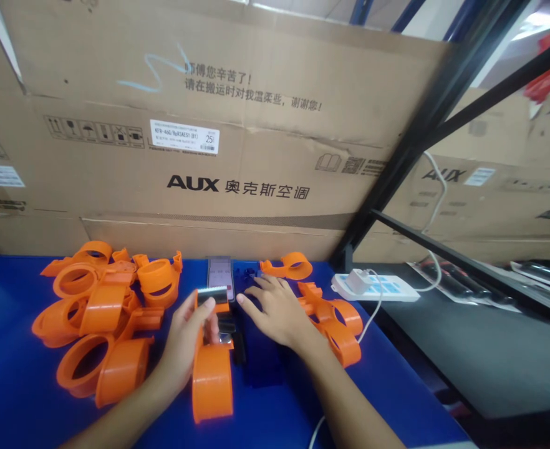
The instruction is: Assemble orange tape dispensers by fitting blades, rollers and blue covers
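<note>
My left hand (185,340) is closed around an orange tape dispenser (212,380), thumb resting near its toothed metal blade (213,296). The dispenser's round hub hangs toward me. More shiny metal strips (227,324) show beside its handle; whether they belong to it I cannot tell. Just right of this, my right hand (272,308) lies palm down with fingers stretched over a dark blue block-like object (262,362). That object's shape is partly hidden by the hand and hard to make out against the blue surface.
Several orange dispensers (104,308) are heaped at the left, and more (345,337) lie at the right. A phone (220,274) lies behind my hands. A white power strip (382,287) with a cable sits by the black rack post (396,153). Large cardboard boxes (256,143) wall off the back.
</note>
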Available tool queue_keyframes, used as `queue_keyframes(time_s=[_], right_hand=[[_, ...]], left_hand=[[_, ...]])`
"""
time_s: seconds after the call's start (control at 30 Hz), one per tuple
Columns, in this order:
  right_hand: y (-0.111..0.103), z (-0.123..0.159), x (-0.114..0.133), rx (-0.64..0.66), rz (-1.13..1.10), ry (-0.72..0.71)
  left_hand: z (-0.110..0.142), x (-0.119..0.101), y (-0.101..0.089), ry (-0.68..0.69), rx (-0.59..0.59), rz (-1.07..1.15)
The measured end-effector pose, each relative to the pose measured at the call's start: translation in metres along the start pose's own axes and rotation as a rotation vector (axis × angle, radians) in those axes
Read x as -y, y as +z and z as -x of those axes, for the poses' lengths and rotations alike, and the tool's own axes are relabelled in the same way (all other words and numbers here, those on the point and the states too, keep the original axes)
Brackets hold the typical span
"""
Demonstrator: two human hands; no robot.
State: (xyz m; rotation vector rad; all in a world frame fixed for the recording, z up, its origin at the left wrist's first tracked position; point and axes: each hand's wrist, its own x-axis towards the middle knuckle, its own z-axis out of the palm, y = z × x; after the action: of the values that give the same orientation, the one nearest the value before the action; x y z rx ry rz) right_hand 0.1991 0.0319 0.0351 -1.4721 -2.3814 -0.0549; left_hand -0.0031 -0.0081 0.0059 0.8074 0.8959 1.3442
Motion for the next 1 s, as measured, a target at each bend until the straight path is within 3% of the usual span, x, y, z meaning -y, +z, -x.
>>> queue_keyframes(time_s=[0.23,0.83,1.0], right_hand=[[0.0,-0.0005,0.0043,0.042,0.071,0.082],[0.0036,-0.0034,0.0011,-0.002,0.121,0.108],[0.0019,-0.0024,0.0031,0.05,0.146,0.141]], left_hand=[[0.0032,-0.0013,0.0024,-0.006,0.012,0.018],[0.0031,-0.0008,0.0021,0.025,0.008,-0.02],[0.0043,-0.0015,0.0022,0.021,0.017,-0.004]])
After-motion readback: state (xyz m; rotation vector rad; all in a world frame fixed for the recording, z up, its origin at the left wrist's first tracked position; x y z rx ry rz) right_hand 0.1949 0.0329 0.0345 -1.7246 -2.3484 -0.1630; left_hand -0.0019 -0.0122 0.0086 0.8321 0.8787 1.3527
